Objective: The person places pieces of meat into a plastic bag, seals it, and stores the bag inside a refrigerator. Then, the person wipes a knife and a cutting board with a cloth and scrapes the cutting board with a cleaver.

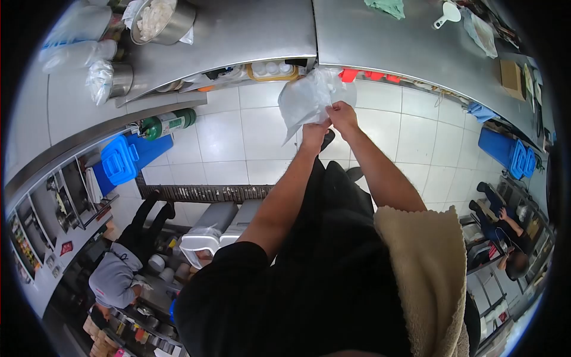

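A thin, whitish plastic bag point(306, 98) hangs in front of me, just below the edge of the steel counter. My left hand point(314, 135) is closed on its lower edge, fingers pinched together. Close beside it, my right hand point(342, 116) pinches the same bag near its right side. The two hands almost touch each other. Whether the bag has anything inside cannot be made out. A tan towel point(422, 256) drapes over my right shoulder.
Steel counters point(256, 30) run across the front, bearing a metal pot point(172, 27) of pale food and a white scoop point(447, 14). Blue bins point(119, 159) stand left, near a green cylinder point(169, 124). Two other people point(119, 273) are behind, one each side.
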{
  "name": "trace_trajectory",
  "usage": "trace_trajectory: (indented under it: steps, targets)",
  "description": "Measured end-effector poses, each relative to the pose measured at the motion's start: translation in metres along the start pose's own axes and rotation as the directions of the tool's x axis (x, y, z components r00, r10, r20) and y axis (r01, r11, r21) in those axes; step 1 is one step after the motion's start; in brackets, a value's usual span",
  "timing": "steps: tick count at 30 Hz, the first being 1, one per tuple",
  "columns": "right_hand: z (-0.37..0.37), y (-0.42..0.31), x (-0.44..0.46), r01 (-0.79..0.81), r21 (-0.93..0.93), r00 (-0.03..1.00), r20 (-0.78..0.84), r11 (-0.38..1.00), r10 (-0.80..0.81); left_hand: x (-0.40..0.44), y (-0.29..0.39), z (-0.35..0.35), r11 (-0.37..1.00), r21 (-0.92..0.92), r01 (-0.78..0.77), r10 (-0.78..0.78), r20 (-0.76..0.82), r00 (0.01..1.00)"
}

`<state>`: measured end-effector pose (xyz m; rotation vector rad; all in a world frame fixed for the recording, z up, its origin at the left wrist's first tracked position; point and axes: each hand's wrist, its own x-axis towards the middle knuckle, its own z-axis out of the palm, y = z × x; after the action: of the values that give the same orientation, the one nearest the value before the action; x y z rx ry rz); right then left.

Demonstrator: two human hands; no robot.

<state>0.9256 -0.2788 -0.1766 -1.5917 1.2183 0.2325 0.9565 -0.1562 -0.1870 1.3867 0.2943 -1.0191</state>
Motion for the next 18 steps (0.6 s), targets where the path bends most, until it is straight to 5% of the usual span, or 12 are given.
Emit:
trace_trajectory:
  steps: [2,5,8,11,14,17,18]
  targets:
    - [-0.003,-0.001,0.004,-0.013,-0.060,1.000,0.003,0.998,0.013,-0.001,-0.011,0.000,0.997,0.055,-0.056,0.054,0.034,0.998]
    - [-0.006,-0.032,-0.032,0.183,-0.412,0.946,-0.173,0.893,-0.274,-0.002,-0.023,0.002,0.955,0.085,-0.284,0.274,0.109,0.955]
    - [-0.010,-0.045,-0.040,0.285,-0.505,0.937,-0.033,0.815,-0.348,-0.003,-0.021,0.001,0.829,0.319,-0.459,0.430,0.160,0.888]
    - [-0.009,-0.052,-0.049,0.380,-0.635,0.868,-0.007,0.673,-0.496,0.002,-0.024,0.001,0.824,0.327,-0.462,0.433,0.162,0.887]
    - [-0.009,-0.039,-0.033,0.415,-0.693,0.855,0.076,0.590,-0.513,0.011,-0.037,0.000,0.936,0.143,-0.322,0.305,0.126,0.944]
    - [-0.017,-0.020,0.005,0.388,-0.636,0.864,-0.001,0.667,-0.504,0.009,-0.034,-0.003,0.995,0.084,0.051,-0.058,0.089,0.994]
    - [-0.022,-0.021,0.012,0.434,-0.494,0.817,-0.137,0.754,-0.560,0.008,-0.033,-0.007,0.994,-0.002,0.106,-0.105,0.082,0.991]
